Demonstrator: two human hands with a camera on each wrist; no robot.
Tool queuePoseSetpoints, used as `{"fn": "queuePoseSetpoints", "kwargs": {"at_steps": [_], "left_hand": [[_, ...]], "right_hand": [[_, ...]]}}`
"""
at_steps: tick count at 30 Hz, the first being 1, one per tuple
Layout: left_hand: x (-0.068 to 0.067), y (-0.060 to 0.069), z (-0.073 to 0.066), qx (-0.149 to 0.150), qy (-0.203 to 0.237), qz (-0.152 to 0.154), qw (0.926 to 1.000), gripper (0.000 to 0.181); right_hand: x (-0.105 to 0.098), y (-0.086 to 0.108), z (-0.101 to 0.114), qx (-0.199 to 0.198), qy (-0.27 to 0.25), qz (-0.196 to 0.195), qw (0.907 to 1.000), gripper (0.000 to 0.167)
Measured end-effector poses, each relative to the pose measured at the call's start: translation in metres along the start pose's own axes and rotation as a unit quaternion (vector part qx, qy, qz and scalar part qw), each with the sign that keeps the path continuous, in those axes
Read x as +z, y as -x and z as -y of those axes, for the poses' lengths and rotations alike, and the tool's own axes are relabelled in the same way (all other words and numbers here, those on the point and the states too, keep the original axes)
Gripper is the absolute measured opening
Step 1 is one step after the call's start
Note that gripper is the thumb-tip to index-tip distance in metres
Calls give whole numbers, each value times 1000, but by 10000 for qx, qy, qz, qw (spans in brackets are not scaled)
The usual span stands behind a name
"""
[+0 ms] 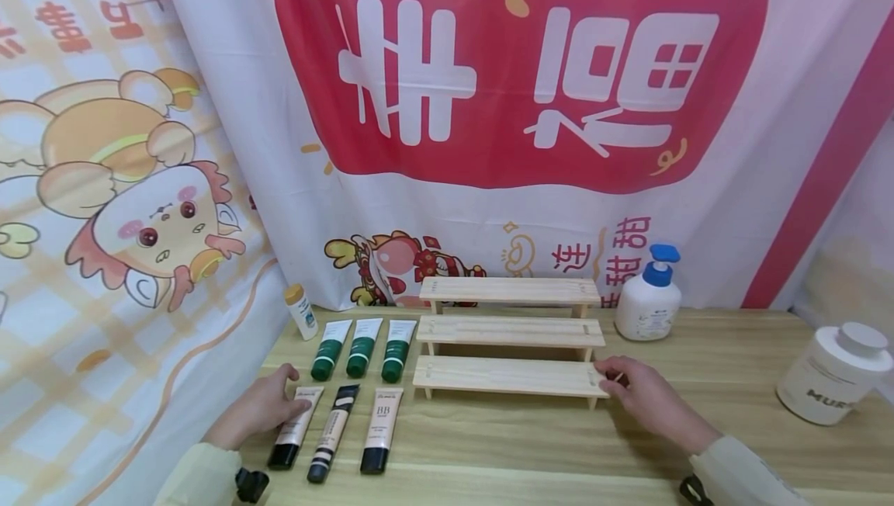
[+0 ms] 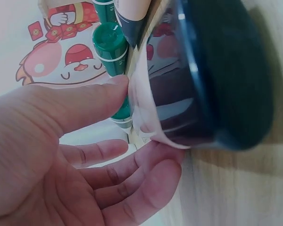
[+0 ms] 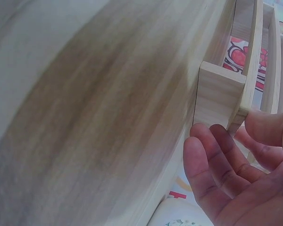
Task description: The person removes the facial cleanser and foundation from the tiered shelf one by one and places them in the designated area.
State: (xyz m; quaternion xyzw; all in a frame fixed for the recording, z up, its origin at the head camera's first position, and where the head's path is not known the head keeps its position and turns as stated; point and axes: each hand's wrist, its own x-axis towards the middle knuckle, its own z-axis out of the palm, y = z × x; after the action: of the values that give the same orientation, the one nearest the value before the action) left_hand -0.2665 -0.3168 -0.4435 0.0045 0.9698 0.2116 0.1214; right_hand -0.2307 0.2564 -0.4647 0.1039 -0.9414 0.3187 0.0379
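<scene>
At the left, my left hand (image 1: 261, 409) holds a pale pink cosmetic tube (image 1: 295, 430) with a black cap, its thumb on one side and fingers on the other. That cap (image 2: 226, 75) looms large in the left wrist view. Beside it lie a slim black-and-beige tube (image 1: 334, 430) and a BB cream tube (image 1: 382, 424). My right hand (image 1: 646, 397) pinches the right end of the lowest shelf of a three-step wooden rack (image 1: 510, 374). In the right wrist view, thumb and fingers meet at the shelf's corner (image 3: 243, 115).
Three white-and-green tubes (image 1: 360, 351) lie behind the front row, near a small yellow-capped bottle (image 1: 302, 312). A blue-topped pump bottle (image 1: 648, 304) stands right of the rack. Farther right is a white jar (image 1: 831, 378). Printed cloth (image 1: 237, 102) hangs behind and left.
</scene>
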Motion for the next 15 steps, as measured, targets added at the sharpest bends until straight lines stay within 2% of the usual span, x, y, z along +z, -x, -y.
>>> {"fn": "queuePoseSetpoints", "kwargs": {"at_steps": [12,15], "left_hand": [[1,-6,2,-120,0,133,9998,57],[-1,-5,0,-80,24,8,10000,57]], "right_hand": [[0,0,0,222,-18,64,9997,27],[1,-2,0,308,-21,85,9995,26]]}}
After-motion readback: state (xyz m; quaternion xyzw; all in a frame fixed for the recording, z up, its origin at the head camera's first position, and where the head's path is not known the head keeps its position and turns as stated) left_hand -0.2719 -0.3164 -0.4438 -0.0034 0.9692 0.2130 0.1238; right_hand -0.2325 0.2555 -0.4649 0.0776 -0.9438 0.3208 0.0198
